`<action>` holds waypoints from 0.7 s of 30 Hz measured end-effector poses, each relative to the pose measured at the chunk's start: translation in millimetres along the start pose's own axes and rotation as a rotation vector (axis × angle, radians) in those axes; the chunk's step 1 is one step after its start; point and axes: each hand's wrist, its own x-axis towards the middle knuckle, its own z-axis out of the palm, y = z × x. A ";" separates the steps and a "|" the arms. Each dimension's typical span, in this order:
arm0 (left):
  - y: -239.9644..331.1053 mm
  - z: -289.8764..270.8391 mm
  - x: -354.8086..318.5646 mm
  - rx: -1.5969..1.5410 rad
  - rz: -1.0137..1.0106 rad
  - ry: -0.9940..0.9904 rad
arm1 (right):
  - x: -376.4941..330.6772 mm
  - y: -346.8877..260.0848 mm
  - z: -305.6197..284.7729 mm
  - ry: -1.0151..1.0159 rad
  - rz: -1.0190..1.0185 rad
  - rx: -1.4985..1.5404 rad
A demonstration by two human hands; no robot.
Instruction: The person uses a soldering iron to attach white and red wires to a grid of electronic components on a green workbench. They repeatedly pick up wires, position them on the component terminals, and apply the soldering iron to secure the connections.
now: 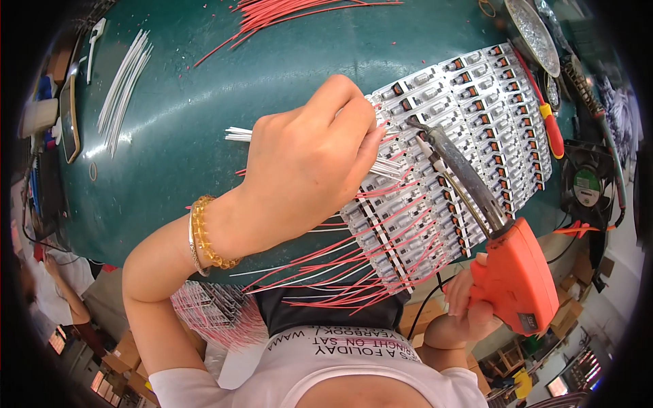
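My left hand (pixel 309 153) is closed on a thin bundle of white wires (pixel 239 134) and rests over the left side of a panel of small circuit boards (pixel 476 115) on the green table (pixel 258 75). My right hand (pixel 469 299) grips an orange soldering gun (pixel 513 272) at the lower right. Its metal tip (pixel 418 126) touches the boards just right of my left fingers. Red and white wires (pixel 354 272) stick out from the boards' near rows.
Loose red wires (pixel 286 13) lie at the table's far edge and white wires (pixel 126 81) at the left. A red-handled screwdriver (pixel 551 129), a small fan (pixel 588 183) and a metal dish (pixel 534 30) sit at the right. Another wired panel (pixel 218 313) lies below the table.
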 end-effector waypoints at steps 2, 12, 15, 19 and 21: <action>-0.3 -0.1 -0.5 0.011 0.003 0.000 | 3.9 -1.2 -6.2 -0.098 0.048 0.072; -0.5 -8.4 -0.3 -0.084 0.041 -0.088 | -6.2 2.0 -14.6 -0.069 0.071 0.107; 3.0 -4.5 -0.4 -0.049 0.046 -0.079 | -7.4 2.6 -13.3 -0.036 0.060 0.102; 7.6 -5.5 -1.4 -0.017 0.063 -0.088 | -7.6 1.0 -6.1 -0.005 0.038 0.054; 7.7 -7.6 -0.1 -0.001 0.074 -0.102 | -12.5 8.5 -13.2 0.019 0.061 0.054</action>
